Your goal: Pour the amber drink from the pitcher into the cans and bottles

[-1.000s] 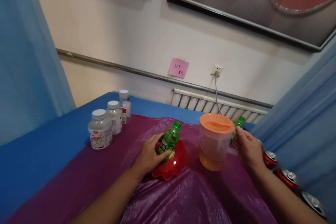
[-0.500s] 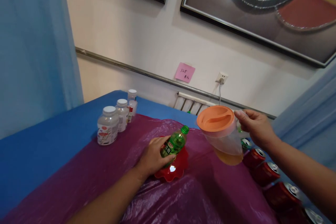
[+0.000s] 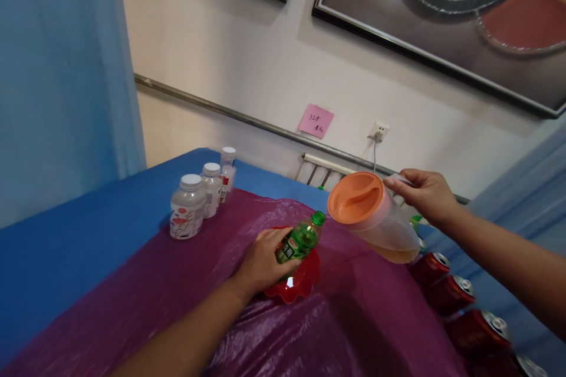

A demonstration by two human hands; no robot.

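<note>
My left hand (image 3: 265,262) is wrapped round a green plastic bottle (image 3: 303,238), which is uncapped and leans to the right. Under the bottle sits a red scalloped dish (image 3: 305,283) with a shiny spot inside it. In the air to the right, my right hand (image 3: 422,194) grips the handle of a translucent pitcher (image 3: 389,230) with an orange lid (image 3: 356,197). The pitcher tilts toward the bottle, and amber liquid lies low in its far right side. Its lid is near the bottle's mouth but apart from it; I cannot make out any stream.
Three clear jars with white caps, the nearest one (image 3: 188,209) labelled, stand at left. Several red cans (image 3: 451,294) line the right side. Purple plastic sheeting (image 3: 177,300) covers part of the blue table (image 3: 110,218). A wall socket (image 3: 379,131) has a cord plugged in.
My right hand has tipped the pitcher further, its lid now turned more down and left toward the bottle. My left hand still holds the bottle over the dish. The view has shifted slightly.
</note>
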